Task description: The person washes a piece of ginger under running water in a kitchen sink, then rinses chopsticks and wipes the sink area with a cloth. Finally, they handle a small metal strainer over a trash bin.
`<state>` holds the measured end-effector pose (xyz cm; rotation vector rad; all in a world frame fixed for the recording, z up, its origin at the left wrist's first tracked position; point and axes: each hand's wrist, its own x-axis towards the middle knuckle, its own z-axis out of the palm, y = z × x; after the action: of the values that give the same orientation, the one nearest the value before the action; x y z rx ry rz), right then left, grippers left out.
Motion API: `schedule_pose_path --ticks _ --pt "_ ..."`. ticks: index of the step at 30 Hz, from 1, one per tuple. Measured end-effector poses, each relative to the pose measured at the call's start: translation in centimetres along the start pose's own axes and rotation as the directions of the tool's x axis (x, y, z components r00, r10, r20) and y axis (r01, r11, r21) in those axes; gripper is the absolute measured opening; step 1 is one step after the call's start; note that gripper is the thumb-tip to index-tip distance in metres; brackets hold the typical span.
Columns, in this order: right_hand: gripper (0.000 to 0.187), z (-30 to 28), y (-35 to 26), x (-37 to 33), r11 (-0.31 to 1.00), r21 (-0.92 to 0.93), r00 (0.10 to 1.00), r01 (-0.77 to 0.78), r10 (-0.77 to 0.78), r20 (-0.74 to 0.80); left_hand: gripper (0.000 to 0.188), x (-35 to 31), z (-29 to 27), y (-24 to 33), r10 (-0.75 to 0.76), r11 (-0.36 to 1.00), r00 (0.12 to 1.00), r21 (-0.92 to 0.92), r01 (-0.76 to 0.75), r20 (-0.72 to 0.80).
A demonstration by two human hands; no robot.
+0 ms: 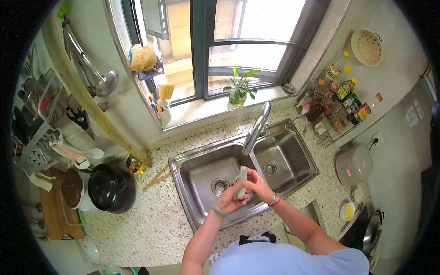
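1. We have our left hand (227, 199) in a closed grip on a crumpled pale grey-green cloth (241, 176), a green bangle (219, 211) round that wrist.
2. Our right hand (260, 185) also holds the cloth, its grip narrow and fingers bent; a red band (277, 201) circles this wrist.
3. We have the cloth over the steel double sink (201, 170), near the divider between its basins, and near the curved faucet (256, 130).
4. Left of the sink, we see chopsticks (166, 176) reaching from the speckled surface (151, 220) to the sink's rim, with a black pot (111, 189) further left.
5. We see a green plant (238, 85) in a glass jar (237, 99) on the windowsill (197, 113).
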<state>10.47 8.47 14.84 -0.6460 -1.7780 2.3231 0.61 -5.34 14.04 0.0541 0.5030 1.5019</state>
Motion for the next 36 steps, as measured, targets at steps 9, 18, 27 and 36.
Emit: schedule_pose_path --ticks 9,18,27,36 --pt "0.076 2.3 -4.1 0.7 0.655 0.674 0.866 -0.34 -0.062 0.496 0.046 -0.6 0.3 -1.2 -0.084 0.984 0.962 -0.131 0.122 0.26" --pt "0.028 3.3 -5.8 3.2 0.962 0.189 0.938 -0.196 0.128 0.321 0.022 -1.2 3.1 -0.7 -0.077 0.979 0.995 0.182 0.088 -0.066" --pt "0.028 4.2 -1.6 5.9 0.852 0.395 0.937 -0.344 0.287 0.197 0.034 0.5 -0.9 -1.3 0.483 0.26 0.83 0.951 0.169 -0.279" --pt "0.032 4.1 3.3 8.3 0.898 0.386 0.952 -0.211 0.279 -0.128 0.035 2.9 -4.3 -2.1 0.575 0.029 0.751 0.925 0.379 -0.326"
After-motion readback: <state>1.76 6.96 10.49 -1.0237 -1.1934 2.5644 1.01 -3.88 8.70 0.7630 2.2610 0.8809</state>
